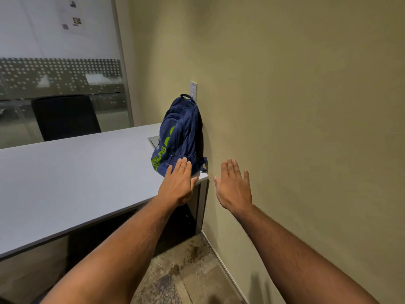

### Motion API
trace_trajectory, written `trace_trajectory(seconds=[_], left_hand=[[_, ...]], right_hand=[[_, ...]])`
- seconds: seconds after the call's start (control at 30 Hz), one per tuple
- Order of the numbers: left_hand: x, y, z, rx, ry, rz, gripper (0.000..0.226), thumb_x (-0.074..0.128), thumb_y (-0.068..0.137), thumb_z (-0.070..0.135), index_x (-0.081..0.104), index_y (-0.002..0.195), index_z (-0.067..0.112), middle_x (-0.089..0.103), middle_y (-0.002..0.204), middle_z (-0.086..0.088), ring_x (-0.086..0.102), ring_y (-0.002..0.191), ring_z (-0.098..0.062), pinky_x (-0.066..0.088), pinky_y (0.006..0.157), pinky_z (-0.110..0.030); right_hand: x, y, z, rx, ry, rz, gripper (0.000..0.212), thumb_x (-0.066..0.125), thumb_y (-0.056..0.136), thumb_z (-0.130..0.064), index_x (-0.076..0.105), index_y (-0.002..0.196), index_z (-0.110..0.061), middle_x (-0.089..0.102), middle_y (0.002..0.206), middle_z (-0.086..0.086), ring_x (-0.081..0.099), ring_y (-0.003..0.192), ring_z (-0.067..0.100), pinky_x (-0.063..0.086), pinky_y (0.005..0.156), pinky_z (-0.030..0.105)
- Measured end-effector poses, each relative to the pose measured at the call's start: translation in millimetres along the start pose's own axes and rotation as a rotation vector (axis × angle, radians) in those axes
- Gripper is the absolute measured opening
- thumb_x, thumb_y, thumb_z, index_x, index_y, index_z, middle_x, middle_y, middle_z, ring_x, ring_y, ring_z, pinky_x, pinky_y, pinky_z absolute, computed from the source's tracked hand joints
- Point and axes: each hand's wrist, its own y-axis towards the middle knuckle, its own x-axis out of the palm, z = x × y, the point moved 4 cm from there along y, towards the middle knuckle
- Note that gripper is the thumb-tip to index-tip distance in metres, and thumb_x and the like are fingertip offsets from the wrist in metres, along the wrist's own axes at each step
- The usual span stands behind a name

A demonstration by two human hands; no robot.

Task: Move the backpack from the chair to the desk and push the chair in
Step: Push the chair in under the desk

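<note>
A navy backpack [180,132] with green lettering stands upright on the right end of the grey desk [76,178], leaning against the beige wall. My left hand [178,183] is flat and empty over the desk's corner, its fingertips just in front of the backpack's base. My right hand [233,186] is open too, fingers spread, in the air in front of the wall to the right of the desk's corner. A black chair [65,116] stands on the far side of the desk; whether it is the chair of the task I cannot tell.
The beige wall [306,106] runs close along the right, with a light plate [193,91] on it behind the backpack. A glass partition [59,69] stands behind the desk. Patterned carpet [186,270] shows below, between desk and wall.
</note>
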Motion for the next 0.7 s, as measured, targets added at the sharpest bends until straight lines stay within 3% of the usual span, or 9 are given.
trace_trajectory(seconds=[0.7], left_hand=[[15.4,-205.3,32.6,0.301,0.007,-0.138,0.070,0.019,0.108,0.051,0.009,0.163,0.008,0.003,0.172,-0.013,0.001,0.159,-0.026,0.007,0.128,-0.050]], right_hand=[[-11.9,-254.3,-34.1,0.323,-0.010,-0.051,0.064,0.020,0.109,-0.044,0.010,0.163,-0.012,0.004,0.173,0.008,0.001,0.159,0.021,0.007,0.126,0.052]])
